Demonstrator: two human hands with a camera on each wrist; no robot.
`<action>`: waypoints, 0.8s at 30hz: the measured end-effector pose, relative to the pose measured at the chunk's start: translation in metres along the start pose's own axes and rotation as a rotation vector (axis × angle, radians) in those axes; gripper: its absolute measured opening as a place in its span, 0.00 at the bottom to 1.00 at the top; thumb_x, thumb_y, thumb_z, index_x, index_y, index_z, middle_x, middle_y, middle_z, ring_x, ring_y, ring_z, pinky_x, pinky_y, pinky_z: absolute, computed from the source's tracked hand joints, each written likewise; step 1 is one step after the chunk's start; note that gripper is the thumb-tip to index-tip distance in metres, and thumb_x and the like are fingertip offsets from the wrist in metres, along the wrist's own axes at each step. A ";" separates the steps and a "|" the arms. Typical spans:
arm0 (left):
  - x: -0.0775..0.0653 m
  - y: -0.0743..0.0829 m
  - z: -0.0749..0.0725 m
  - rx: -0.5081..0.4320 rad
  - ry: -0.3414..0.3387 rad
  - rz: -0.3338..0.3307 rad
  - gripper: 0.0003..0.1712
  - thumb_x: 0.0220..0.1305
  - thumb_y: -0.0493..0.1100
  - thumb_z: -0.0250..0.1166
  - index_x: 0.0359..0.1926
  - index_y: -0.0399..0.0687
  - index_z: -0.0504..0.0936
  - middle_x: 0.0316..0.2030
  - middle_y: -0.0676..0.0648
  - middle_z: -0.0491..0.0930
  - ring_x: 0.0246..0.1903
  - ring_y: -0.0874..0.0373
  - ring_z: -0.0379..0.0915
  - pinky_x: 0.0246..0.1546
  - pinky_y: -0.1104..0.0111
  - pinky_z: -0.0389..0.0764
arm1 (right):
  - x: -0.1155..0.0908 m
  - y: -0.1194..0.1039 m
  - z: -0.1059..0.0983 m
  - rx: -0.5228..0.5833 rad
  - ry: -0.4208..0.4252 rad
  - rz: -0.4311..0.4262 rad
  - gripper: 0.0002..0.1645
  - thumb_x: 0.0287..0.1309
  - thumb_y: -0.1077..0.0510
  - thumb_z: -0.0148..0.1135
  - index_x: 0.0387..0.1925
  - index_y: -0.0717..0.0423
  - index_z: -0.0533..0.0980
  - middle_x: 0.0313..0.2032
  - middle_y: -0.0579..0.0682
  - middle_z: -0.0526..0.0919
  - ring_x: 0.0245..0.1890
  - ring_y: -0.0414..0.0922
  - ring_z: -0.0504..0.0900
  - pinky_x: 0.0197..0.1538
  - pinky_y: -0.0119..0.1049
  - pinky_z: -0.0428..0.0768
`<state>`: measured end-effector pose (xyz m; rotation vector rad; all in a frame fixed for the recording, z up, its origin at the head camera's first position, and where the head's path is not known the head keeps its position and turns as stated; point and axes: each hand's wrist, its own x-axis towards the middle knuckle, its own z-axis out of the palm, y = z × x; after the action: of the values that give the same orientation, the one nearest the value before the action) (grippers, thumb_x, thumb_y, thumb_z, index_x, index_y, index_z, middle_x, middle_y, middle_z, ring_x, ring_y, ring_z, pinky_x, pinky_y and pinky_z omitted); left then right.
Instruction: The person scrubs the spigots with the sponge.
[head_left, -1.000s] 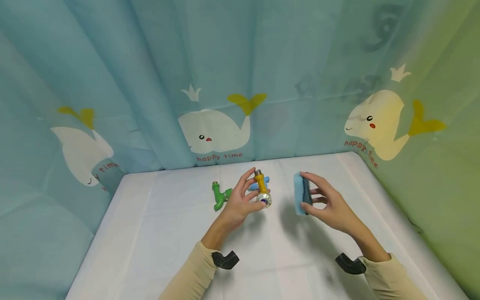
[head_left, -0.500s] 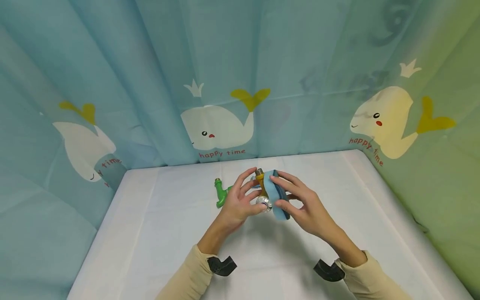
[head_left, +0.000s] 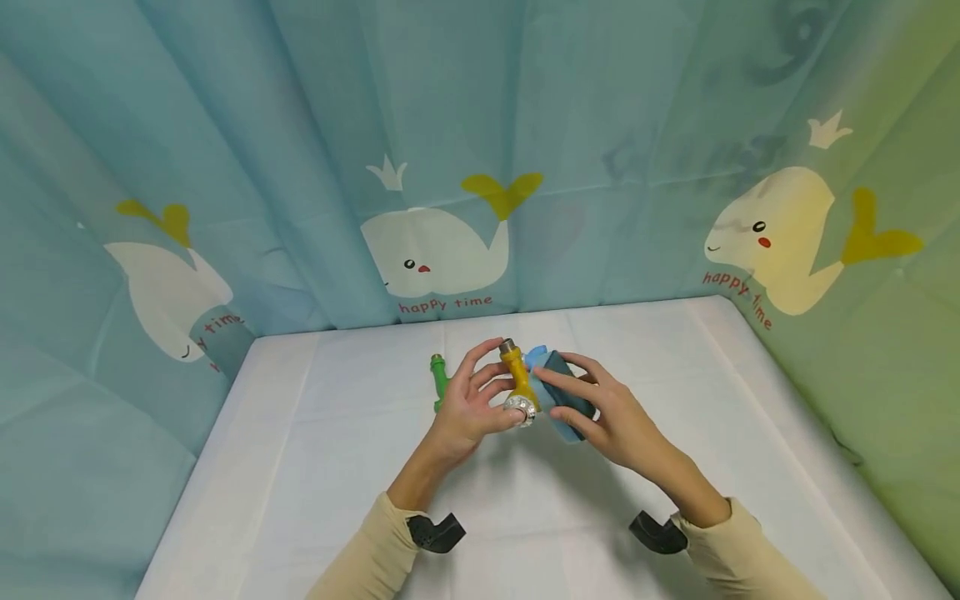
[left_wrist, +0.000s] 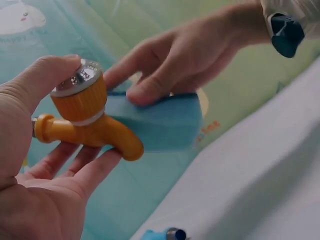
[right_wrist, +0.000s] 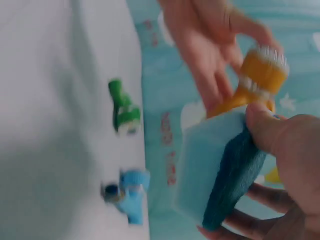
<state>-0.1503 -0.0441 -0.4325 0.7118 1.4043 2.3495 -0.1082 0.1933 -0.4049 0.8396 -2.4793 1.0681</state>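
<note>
Fingers and thumb of your left hand [head_left: 461, 417] pinch the yellow tap [head_left: 517, 371] from two sides — thumb on the silvery cap [left_wrist: 91, 77], fingertips beneath — which likely steadies it above the tabletop [head_left: 337, 467] while the spout [left_wrist: 132, 146] and threaded end [head_left: 507, 345] stick out uncovered. In your right hand [head_left: 611, 425] the fingers grasp the two-tone sponge [right_wrist: 210, 165], dark layer toward your palm and pale layer toward the yellow tap, presumably so the softer-looking side meets its surface. The two-tone sponge is right next to the yellow tap; whether they touch is hard to tell. The green tap [right_wrist: 122, 107] and blue tap [right_wrist: 131, 192] lie on the tabletop beyond your hands, probably there to give you working room.
</note>
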 end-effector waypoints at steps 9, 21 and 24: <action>-0.003 0.007 -0.002 0.014 -0.036 0.028 0.58 0.52 0.32 0.81 0.79 0.46 0.57 0.60 0.37 0.73 0.59 0.45 0.74 0.55 0.57 0.83 | -0.002 0.005 0.004 0.010 0.009 -0.044 0.35 0.62 0.61 0.72 0.69 0.43 0.76 0.70 0.59 0.68 0.50 0.51 0.82 0.40 0.42 0.86; -0.008 0.007 -0.010 0.008 -0.014 0.038 0.60 0.51 0.36 0.83 0.79 0.46 0.56 0.65 0.31 0.72 0.60 0.45 0.73 0.55 0.56 0.83 | -0.002 0.004 0.006 -0.129 0.056 -0.059 0.35 0.55 0.57 0.78 0.65 0.40 0.79 0.70 0.58 0.70 0.54 0.53 0.79 0.39 0.42 0.86; -0.010 0.006 -0.012 0.008 -0.001 0.047 0.60 0.52 0.35 0.82 0.79 0.46 0.56 0.65 0.31 0.72 0.60 0.45 0.73 0.55 0.57 0.83 | 0.000 0.004 0.006 -0.126 0.082 -0.045 0.36 0.53 0.57 0.79 0.65 0.40 0.80 0.69 0.56 0.71 0.53 0.52 0.80 0.36 0.40 0.85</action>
<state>-0.1494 -0.0609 -0.4343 0.7566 1.4121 2.3802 -0.1108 0.1912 -0.4109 0.7938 -2.4190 0.9018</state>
